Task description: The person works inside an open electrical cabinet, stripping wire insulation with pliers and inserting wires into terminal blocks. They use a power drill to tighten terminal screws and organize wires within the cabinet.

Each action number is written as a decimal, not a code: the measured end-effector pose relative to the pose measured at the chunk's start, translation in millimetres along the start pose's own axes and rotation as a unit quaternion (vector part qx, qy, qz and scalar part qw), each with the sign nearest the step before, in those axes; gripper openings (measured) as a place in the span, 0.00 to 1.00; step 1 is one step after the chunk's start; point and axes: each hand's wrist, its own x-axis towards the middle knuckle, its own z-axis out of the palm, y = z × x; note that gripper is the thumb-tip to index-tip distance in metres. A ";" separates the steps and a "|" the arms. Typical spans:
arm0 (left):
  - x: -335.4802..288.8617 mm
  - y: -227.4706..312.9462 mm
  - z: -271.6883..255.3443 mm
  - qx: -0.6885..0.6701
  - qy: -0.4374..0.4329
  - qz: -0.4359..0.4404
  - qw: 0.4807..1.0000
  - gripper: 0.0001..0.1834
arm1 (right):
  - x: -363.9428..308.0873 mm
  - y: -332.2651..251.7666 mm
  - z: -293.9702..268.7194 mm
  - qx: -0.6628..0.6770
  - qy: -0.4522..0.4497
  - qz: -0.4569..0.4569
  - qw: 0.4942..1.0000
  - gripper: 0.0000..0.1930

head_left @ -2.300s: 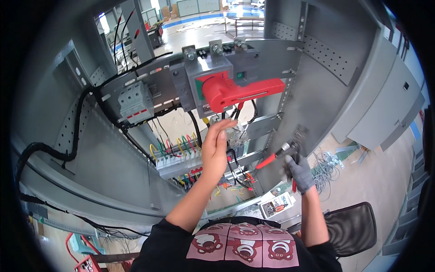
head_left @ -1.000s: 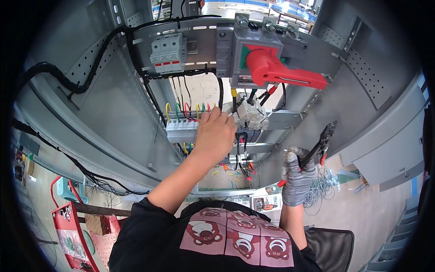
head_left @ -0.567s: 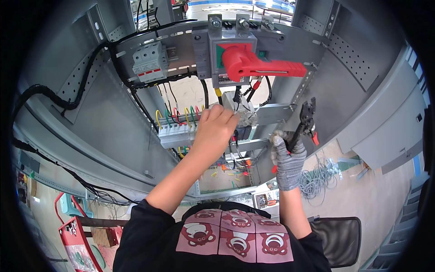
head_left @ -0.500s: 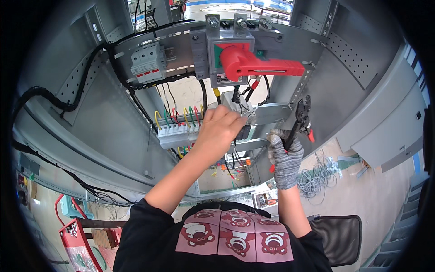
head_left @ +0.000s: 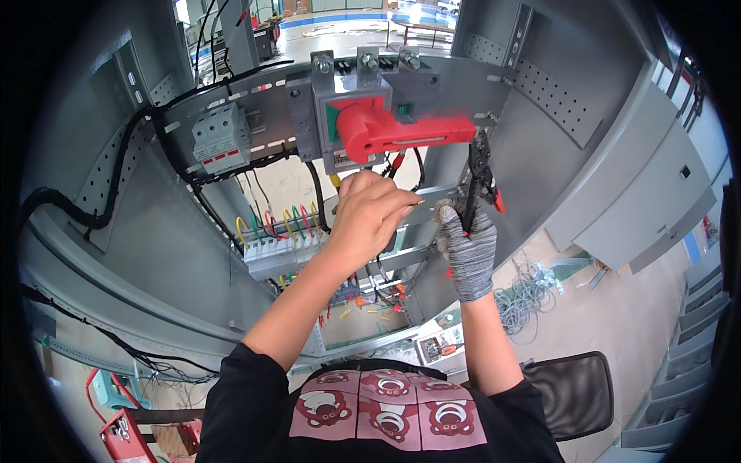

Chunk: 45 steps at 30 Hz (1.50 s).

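Observation:
My left hand (head_left: 367, 216) is bare and raised below the switch, its fingers pinched together. A small dark end, like that of a wire, sticks out at the fingertips; most of it is hidden by the hand. My right hand (head_left: 468, 251), in a grey knitted glove, is closed around wire strippers (head_left: 475, 181) with a black body and red handle ends. Their head points up, close to the tip of the red rotary handle (head_left: 409, 131). That handle sits on a grey switch (head_left: 324, 147) on the cabinet's crossbar.
A white fuse holder (head_left: 221, 139) is on the left of the crossbar. Below stands a row of white breakers (head_left: 270, 248) with coloured wires. A black cable bundle (head_left: 93, 220) runs along the left wall. Coiled wire (head_left: 532, 297) lies on the floor near a black mesh chair (head_left: 571, 397).
The view has shifted, so the cabinet appears further left and lower. My left hand has drawn back from the parts below the switch. The wire strippers now stand nearer the red handle.

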 end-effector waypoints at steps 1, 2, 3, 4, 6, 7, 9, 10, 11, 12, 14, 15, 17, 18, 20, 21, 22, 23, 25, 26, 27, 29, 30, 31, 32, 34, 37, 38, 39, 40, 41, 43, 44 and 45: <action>0.0 -1.6 2.7 -0.031 -0.002 -0.008 0.999 0.08 | 4.0 -1.0 1.1 0.026 -0.001 0.017 1.000 0.07; 1.6 -1.5 4.7 -0.045 -0.007 -0.013 0.999 0.07 | 7.2 -5.0 1.0 0.027 0.004 0.024 0.999 0.06; 0.5 -1.6 4.8 -0.056 -0.013 -0.021 0.998 0.07 | 8.0 -7.5 2.7 0.030 0.006 0.034 0.999 0.06; 0.3 -1.5 4.4 -0.068 -0.020 -0.029 0.997 0.07 | 9.3 -9.9 3.8 0.033 0.009 0.043 0.998 0.05; 1.7 -0.5 4.5 -0.083 -0.030 -0.045 0.995 0.07 | 13.6 -3.9 2.1 -0.005 0.011 -0.003 1.000 0.05; 2.1 0.0 4.5 -0.087 -0.034 -0.046 0.995 0.07 | 14.8 -1.0 -0.4 -0.019 0.008 -0.019 1.000 0.05; 2.3 -0.1 5.5 -0.095 -0.033 -0.046 0.994 0.07 | 15.2 -1.7 -0.8 -0.038 0.001 -0.036 0.999 0.06; 2.4 -0.6 6.1 -0.100 -0.029 -0.044 0.994 0.07 | 14.4 -5.2 -0.2 -0.045 -0.003 -0.036 0.998 0.06; 2.2 -1.1 6.5 -0.104 -0.025 -0.042 0.993 0.07 | 14.0 -6.9 0.2 -0.051 -0.007 -0.036 0.998 0.06; 3.4 -0.9 6.2 -0.104 -0.026 -0.039 0.993 0.07 | 14.2 -6.5 -0.1 -0.056 -0.007 -0.041 0.998 0.06; 5.4 0.1 5.7 -0.105 -0.029 -0.033 0.993 0.07 | 15.1 -4.5 -1.4 -0.065 -0.006 -0.052 0.996 0.07; 5.9 0.3 5.4 -0.102 -0.031 -0.035 0.994 0.07 | 15.3 -4.5 -1.2 -0.064 -0.006 -0.056 0.996 0.06; 6.6 1.5 5.5 -0.095 -0.036 -0.038 0.994 0.06 | 15.0 -5.1 -1.5 -0.063 -0.007 -0.063 0.996 0.06; 7.1 1.7 6.0 -0.097 -0.032 -0.036 0.994 0.06 | 14.5 -7.4 -1.5 -0.064 -0.015 -0.044 0.997 0.06; 8.2 2.0 7.0 -0.100 -0.024 -0.033 0.994 0.05 | 12.9 -15.0 -1.5 -0.068 -0.031 -0.007 0.997 0.06; 9.0 2.3 7.0 -0.107 -0.021 -0.029 0.994 0.05 | 12.0 -15.9 -1.2 -0.065 -0.026 -0.006 0.998 0.06; 10.1 2.7 6.5 -0.114 -0.018 -0.026 0.993 0.04 | 11.2 -16.5 -0.2 -0.062 -0.021 -0.006 0.998 0.06; 10.7 3.3 5.9 -0.121 -0.015 -0.023 0.992 0.04 | 10.7 -16.7 0.2 -0.060 -0.016 -0.005 0.998 0.06; 9.5 6.1 4.3 -0.131 -0.020 -0.043 0.990 0.05 | 11.6 -12.6 -1.3 -0.058 -0.004 -0.032 0.998 0.06; 9.0 7.5 3.7 -0.135 -0.023 -0.054 0.989 0.05 | 12.0 -11.2 -1.8 -0.057 0.002 -0.045 0.997 0.06; 8.4 8.4 3.1 -0.148 -0.030 -0.065 0.986 0.05 | 11.9 -12.1 -1.3 -0.057 0.004 -0.042 0.997 0.06; 7.1 9.9 2.3 -0.172 -0.044 -0.087 0.980 0.06 | 10.9 -14.6 0.0 -0.058 0.007 -0.036 0.998 0.06; 7.0 10.0 2.3 -0.175 -0.042 -0.083 0.980 0.06 | 10.7 -14.4 -0.3 -0.058 0.002 -0.034 0.998 0.06; 6.7 9.7 2.7 -0.177 -0.040 -0.079 0.980 0.06 | 10.4 -13.6 -0.8 -0.058 -0.003 -0.031 0.998 0.06; 6.4 9.4 3.1 -0.180 -0.038 -0.075 0.980 0.06 | 10.1 -13.2 -1.1 -0.058 -0.008 -0.028 0.998 0.06; 6.0 8.4 2.9 -0.178 -0.039 -0.073 0.980 0.06 | 9.6 -14.8 0.5 -0.056 -0.010 -0.022 0.998 0.06; 5.9 8.7 0.5 -0.185 -0.044 -0.081 0.978 0.07 | 9.3 -16.8 0.6 -0.023 -0.001 -0.013 1.000 0.06; 5.9 8.9 -0.3 -0.188 -0.047 -0.085 0.977 0.07 | 9.5 -17.2 0.2 -0.008 0.005 -0.010 1.000 0.06; 5.3 8.8 -0.2 -0.190 -0.047 -0.086 0.977 0.07 | 10.0 -17.0 -0.3 -0.018 0.005 -0.016 1.000 0.06; 4.7 8.4 0.1 -0.193 -0.046 -0.087 0.976 0.07 | 11.0 -16.7 -0.8 -0.028 0.006 -0.021 0.999 0.06; 4.2 8.1 0.5 -0.195 -0.046 -0.087 0.976 0.07 | 11.5 -16.2 -0.9 -0.039 0.007 -0.027 0.999 0.05; 4.8 8.8 1.5 -0.192 -0.040 -0.078 0.977 0.07 | 11.1 -14.4 -0.8 -0.038 -0.004 -0.033 0.999 0.05; 5.2 9.3 1.6 -0.191 -0.037 -0.073 0.978 0.07 | 10.8 -14.1 -0.6 -0.037 -0.009 -0.036 0.999 0.05; 5.7 9.0 1.3 -0.190 -0.037 -0.073 0.978 0.07 | 10.8 -15.6 0.6 -0.030 -0.013 -0.023 0.999 0.05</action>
